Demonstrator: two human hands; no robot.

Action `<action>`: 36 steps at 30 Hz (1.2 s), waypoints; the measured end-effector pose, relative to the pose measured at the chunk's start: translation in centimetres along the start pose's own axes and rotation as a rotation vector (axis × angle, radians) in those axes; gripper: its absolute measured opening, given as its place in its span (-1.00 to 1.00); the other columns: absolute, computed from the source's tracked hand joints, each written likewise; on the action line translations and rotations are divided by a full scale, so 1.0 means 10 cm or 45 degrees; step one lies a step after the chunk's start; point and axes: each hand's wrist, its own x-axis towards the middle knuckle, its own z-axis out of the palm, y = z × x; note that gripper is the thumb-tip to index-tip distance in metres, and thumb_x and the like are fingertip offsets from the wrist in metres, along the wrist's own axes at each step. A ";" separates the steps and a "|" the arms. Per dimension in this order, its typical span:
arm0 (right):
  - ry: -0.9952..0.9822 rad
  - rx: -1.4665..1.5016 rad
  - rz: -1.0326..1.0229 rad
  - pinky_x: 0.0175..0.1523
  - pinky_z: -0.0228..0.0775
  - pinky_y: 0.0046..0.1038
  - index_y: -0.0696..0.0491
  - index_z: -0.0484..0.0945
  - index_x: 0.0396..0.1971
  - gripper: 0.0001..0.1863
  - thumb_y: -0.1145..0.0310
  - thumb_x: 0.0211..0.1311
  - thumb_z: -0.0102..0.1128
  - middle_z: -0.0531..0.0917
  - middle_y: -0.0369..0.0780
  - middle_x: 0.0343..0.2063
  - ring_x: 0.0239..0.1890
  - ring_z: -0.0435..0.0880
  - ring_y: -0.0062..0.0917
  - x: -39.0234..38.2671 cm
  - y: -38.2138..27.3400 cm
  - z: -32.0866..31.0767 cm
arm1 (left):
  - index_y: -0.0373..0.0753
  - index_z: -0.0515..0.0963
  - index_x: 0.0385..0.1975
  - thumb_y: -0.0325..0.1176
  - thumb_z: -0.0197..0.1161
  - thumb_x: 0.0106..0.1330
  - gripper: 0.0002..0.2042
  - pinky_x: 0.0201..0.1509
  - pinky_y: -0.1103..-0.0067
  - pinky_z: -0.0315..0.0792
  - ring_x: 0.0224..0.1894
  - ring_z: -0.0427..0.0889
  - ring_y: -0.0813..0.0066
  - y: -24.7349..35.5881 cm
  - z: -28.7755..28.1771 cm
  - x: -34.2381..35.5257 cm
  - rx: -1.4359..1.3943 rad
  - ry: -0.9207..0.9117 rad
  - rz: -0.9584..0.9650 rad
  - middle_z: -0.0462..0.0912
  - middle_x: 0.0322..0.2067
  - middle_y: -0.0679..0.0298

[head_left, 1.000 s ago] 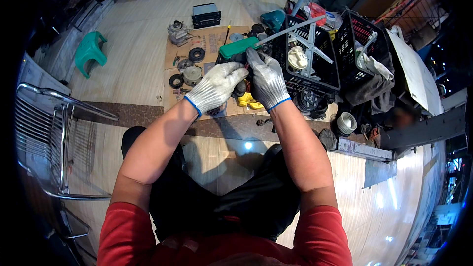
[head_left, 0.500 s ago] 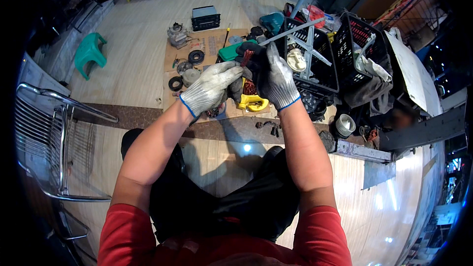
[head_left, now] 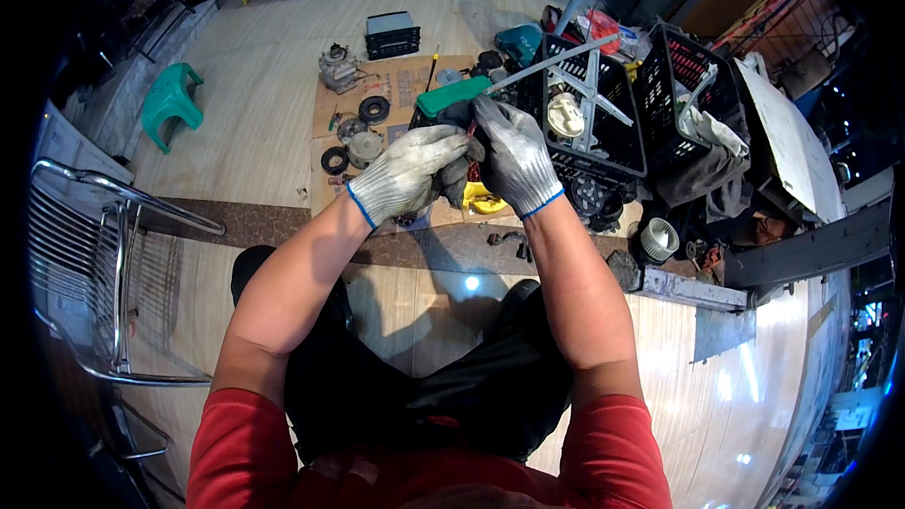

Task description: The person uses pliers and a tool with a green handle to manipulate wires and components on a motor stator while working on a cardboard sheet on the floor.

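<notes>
A: What do the person's gloved hands hold?

B: The left hand (head_left: pixel 407 174) wraps its fingers around a dark machine part (head_left: pixel 459 175), raised above the cardboard sheet (head_left: pixel 401 87). The right hand (head_left: pixel 514 158) grips the part from the right, fingers curled over its top.

A: And around them?

B: A green-handled tool (head_left: pixel 454 94) lies just beyond the hands. Black crates (head_left: pixel 617 132) stand to the right, a green stool (head_left: pixel 170 102) far left, and a yellow object (head_left: pixel 483 200) sits below the part.

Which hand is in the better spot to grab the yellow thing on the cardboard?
Probably the right hand: the yellow plastic piece lies just under its wrist, while the left hand is wrapped around the dark metal part, farther to the side.
</notes>
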 end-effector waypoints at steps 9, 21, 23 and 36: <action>0.191 0.016 -0.081 -0.24 0.40 -0.54 0.19 0.64 -0.28 -0.72 0.27 0.44 0.10 0.66 -0.28 -0.41 -0.38 0.55 -0.62 0.02 0.09 0.11 | -0.32 0.47 -0.04 -0.27 0.09 0.53 -0.77 -0.44 0.56 0.52 -0.48 0.54 0.59 -0.10 -0.09 0.09 -0.024 -0.078 -0.006 0.55 -0.42 0.30; 0.153 0.052 0.050 -0.17 0.45 -0.51 0.21 0.64 -0.23 -0.69 0.25 0.44 0.09 0.69 -0.22 -0.37 -0.36 0.59 -0.60 0.09 0.05 -0.04 | -0.33 0.53 0.00 -0.18 0.09 0.50 -0.68 -0.42 0.59 0.49 -0.41 0.64 0.50 -0.13 -0.27 0.15 0.077 0.013 -0.158 0.67 -0.31 0.18; 0.144 -0.024 0.040 -0.16 0.50 -0.50 0.21 0.62 -0.18 -0.70 0.25 0.45 0.10 0.70 -0.21 -0.33 -0.34 0.63 -0.57 0.10 0.09 -0.11 | -0.27 0.58 -0.03 -0.08 0.13 0.47 -0.64 -0.58 0.65 0.35 -0.53 0.56 0.61 -0.11 -0.21 0.14 0.090 0.003 -0.229 0.64 -0.40 0.27; 0.313 0.097 -0.019 -0.21 0.49 -0.50 0.24 0.64 -0.29 -0.71 0.28 0.42 0.13 0.71 -0.20 -0.42 -0.42 0.64 -0.53 0.12 0.12 -0.01 | -0.30 0.55 -0.18 -0.16 0.10 0.52 -0.71 -0.33 0.64 0.54 -0.40 0.63 0.55 -0.10 -0.10 0.11 0.385 -0.030 -0.143 0.64 -0.41 0.28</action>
